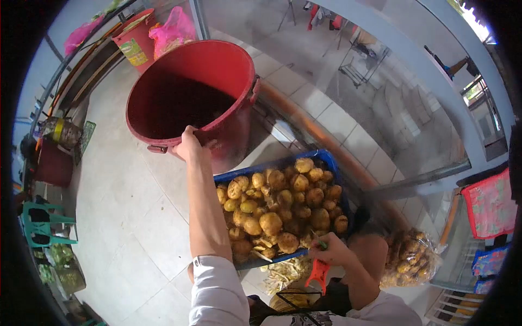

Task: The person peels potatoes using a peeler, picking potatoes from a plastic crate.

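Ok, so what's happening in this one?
A person has their left hand on the rim of a big red tub, while their right hand, beside a blue crate, holds something green and orange, perhaps a peeler. The crate is full of brownish potatoes, and pale peelings lie just below it in the view. The tub's inside is too dark to tell its contents.

The wide red tub (190, 103) is open and dark inside, just beside the blue crate (327, 157), where brownish potatoes (270, 223) lie heaped; a green handle (322, 245) is near them.
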A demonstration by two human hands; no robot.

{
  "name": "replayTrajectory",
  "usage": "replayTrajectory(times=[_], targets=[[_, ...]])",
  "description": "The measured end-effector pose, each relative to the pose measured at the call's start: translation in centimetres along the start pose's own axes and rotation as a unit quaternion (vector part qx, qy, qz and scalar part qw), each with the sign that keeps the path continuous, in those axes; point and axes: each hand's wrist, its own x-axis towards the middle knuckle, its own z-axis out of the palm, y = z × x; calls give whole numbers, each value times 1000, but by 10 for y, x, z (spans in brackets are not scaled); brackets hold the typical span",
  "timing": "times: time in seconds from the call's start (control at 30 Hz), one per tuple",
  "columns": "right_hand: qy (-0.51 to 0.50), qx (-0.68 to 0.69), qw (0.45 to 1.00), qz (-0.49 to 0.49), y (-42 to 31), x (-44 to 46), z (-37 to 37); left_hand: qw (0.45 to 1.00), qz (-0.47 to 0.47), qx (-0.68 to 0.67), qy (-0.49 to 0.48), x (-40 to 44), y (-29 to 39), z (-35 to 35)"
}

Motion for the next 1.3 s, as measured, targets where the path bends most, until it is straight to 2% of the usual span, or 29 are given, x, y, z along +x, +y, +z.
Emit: replayTrajectory(times=[0.07,0.17,0.2,0.23,0.3,0.33,0.37,0.4,0.43,0.53,0.6,0.63,0.7,0.73,0.77,0.8,0.87,0.93,0.97,1.0,1.03,1.07,1.1,1.17,1.2,1.3], targets=[[-17,-16,1000,11,-7,9,-3,997,-8,38,-70,20,1,1],[-30,-5,999,18,-6,20,-5,998,7,28,-54,28,15,11],[-30,22,999,13,-4,23,-6,995,56,24,-82,53,14,4],[-28,21,999,14,3,24,-8,985,28,83,-148,67,28,-8],[-36,15,999,31,17,30,-7,963,26,112,-242,129,52,-27],[-34,18,999,31,6,32,-6,965,26,151,-214,132,74,-24],[-41,-20,998,37,-13,30,-6,966,25,165,-196,173,86,-27],[-48,-58,996,45,-23,29,-5,961,22,144,-233,233,94,-39],[-46,-58,996,47,-23,33,-2,942,12,185,-280,218,116,-36],[-37,-40,995,80,-15,45,3,943,22,209,-259,257,150,-16],[-26,-50,988,144,-9,49,5,945,94,254,-186,267,162,-6],[-20,-52,988,146,-9,52,7,945,90,251,-191,266,164,-3],[-21,-9,986,167,-10,55,11,953,152,194,-175,255,168,-4],[-19,-8,986,166,-7,57,14,970,98,171,-141,288,171,-10],[-21,-15,988,149,-1,58,16,969,100,173,-144,293,157,-20],[-21,-23,991,132,2,58,18,964,157,126,-173,293,142,-36],[-22,-25,993,112,-3,57,18,972,194,114,-62,256,112,-32],[-29,-33,994,96,-3,55,17,986,109,123,-19,178,70,-20],[-38,-27,994,97,3,55,18,987,45,97,-121,157,62,-19],[-46,-21,994,98,6,54,17,987,46,95,-123,164,45,-11],[-45,-23,994,97,5,52,15,979,50,-43,-193,182,16,6],[-41,-25,993,103,4,50,15,948,54,-179,-258,192,1,19],[-38,-28,993,109,3,50,14,947,56,-179,-259,170,11,32],[-36,-21,995,93,8,49,12,997,68,-31,-8,109,35,54],[-34,-15,996,77,4,51,11,996,47,-28,-72,111,41,55],[-42,22,990,132,-18,52,5,997,48,-29,-48,113,51,63]])
